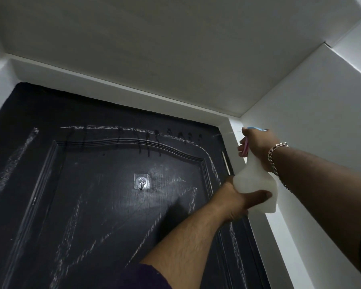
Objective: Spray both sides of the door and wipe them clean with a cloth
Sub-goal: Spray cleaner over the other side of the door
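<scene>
A black panelled door (96, 205) fills the lower left of the head view, streaked with wet spray lines and drips near its top. A translucent white spray bottle (256, 182) with a pink trigger and blue top is held up near the door's upper right corner. My right hand (258, 147) grips its neck and trigger, nozzle pointed at the door. My left hand (240, 201) holds the bottle's base from below, thumb across it. No cloth is in view.
A clear adhesive hook (141, 181) is stuck on the door's middle panel. A metal hinge (226, 162) sits on the right edge. White frame and wall (311, 122) stand close on the right, ceiling (154, 49) above.
</scene>
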